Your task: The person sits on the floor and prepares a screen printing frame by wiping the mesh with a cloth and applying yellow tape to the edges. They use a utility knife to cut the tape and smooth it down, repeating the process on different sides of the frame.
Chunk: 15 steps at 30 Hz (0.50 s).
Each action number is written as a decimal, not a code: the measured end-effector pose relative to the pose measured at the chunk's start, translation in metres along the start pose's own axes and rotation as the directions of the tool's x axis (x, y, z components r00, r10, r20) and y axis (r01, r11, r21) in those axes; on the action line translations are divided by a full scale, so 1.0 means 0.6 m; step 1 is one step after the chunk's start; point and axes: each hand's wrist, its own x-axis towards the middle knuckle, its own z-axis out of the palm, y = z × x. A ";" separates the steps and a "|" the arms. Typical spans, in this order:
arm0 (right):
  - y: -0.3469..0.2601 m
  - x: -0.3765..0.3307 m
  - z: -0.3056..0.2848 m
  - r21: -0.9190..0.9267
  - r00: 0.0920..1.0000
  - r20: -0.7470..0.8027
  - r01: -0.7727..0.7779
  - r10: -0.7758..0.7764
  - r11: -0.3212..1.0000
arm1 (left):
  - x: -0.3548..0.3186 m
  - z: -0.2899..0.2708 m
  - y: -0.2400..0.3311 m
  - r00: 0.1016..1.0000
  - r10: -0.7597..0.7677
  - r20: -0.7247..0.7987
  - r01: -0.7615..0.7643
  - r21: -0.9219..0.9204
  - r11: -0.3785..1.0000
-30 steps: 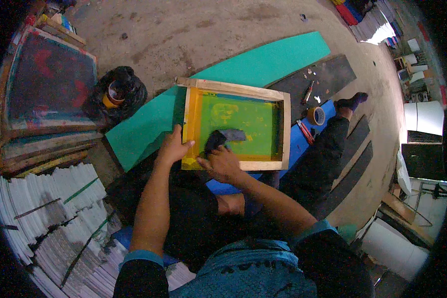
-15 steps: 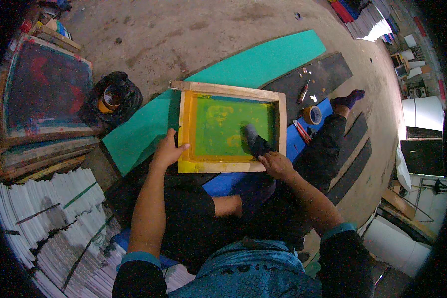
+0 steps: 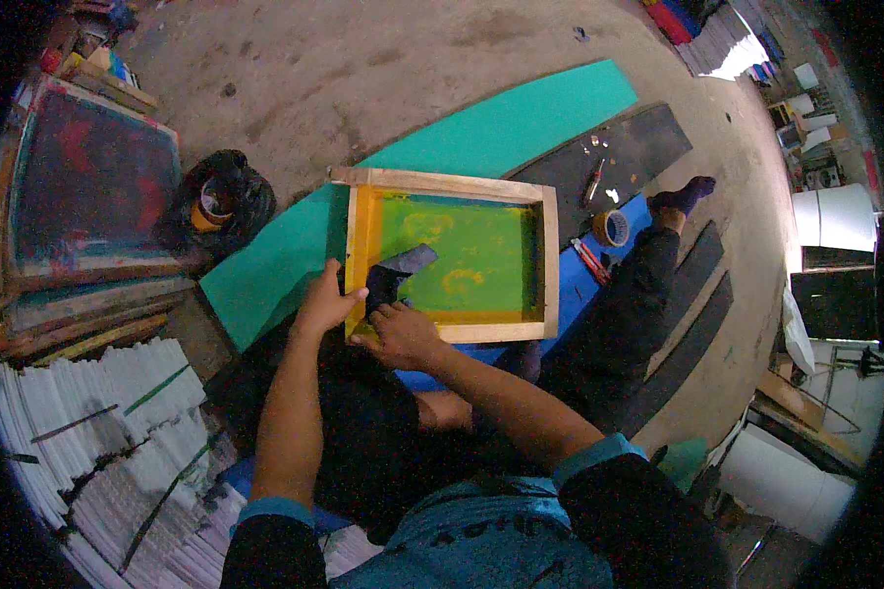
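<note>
A wooden screen-printing frame (image 3: 552, 265) with green mesh and yellow stains is tilted in front of me above my lap. At its left side my left hand (image 3: 326, 302) is closed on the edge, the thumb over the yellow-stained wood. My right hand (image 3: 403, 336) is at the frame's lower left corner, with fingers curled over the near rail. From it a dark cloth-like piece (image 3: 403, 263), grey on top, extends over the mesh. Its exact kind I cannot make out.
Under the frame lie a green board (image 3: 501, 118) and a dark board (image 3: 648, 137). A tape roll (image 3: 612, 229) and red-handled cutters (image 3: 589, 260) lie on a blue strip. A black bag with a tub (image 3: 211, 206), stacked frames (image 3: 93, 177) and paper bundles (image 3: 118, 412) stand to the left.
My right hand has swept left along the near rail, carrying the dark piece from the right part of the mesh to the left. My left hand keeps its hold on the frame.
</note>
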 end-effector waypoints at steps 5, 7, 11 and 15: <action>0.110 -0.100 -0.056 -0.016 0.967 0.048 -0.248 0.249 0.969 | -0.001 -0.008 0.002 0.999 -0.029 0.034 0.030 -0.027 0.999; 0.149 -0.152 -0.090 -0.197 0.947 0.008 -0.312 0.320 0.929 | 0.008 0.006 -0.029 1.000 -0.007 0.015 0.008 -0.040 0.999; 0.204 -0.191 -0.146 -0.335 0.713 0.304 -0.540 0.631 0.772 | -0.002 -0.012 0.009 0.999 -0.030 0.038 0.030 0.004 1.000; 0.158 -0.178 -0.113 -0.176 0.921 0.094 -0.358 0.377 0.917 | -0.003 -0.015 0.014 0.999 -0.020 0.036 0.020 0.012 1.000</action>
